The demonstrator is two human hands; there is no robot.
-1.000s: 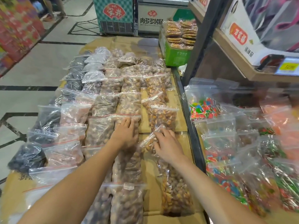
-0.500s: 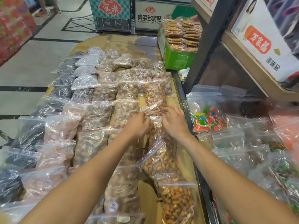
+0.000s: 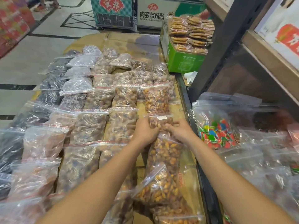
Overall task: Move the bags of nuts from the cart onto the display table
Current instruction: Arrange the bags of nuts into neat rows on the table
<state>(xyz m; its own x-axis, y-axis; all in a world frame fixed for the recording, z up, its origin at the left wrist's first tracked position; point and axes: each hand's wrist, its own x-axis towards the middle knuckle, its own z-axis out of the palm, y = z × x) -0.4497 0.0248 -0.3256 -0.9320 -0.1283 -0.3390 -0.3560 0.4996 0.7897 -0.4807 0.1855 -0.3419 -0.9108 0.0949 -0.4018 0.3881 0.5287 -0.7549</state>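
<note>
Both hands, the left hand [image 3: 144,133] and the right hand [image 3: 179,131], pinch one bag of nuts [image 3: 159,122] at two o'clock on the display table [image 3: 129,39], probably to lay it straight in the right column

We got even, fairly bright indoor light, no hard shadows anywhere, just soft dark patches under our arms. The plastic bags [image 3: 77,85] threw white glare all over, worst on the left rows. The middle was sharp enough that we could read the freezer sign [image 3: 152,14]. The edges went mushy though: the bags at lower left and the candy bags [image 3: 216,131] to the right smeared with motion blur. The wide lens bent things too, so the shelf post [image 3: 215,54] leaned and the floor lines [image 3: 16,86] curved.
</note>
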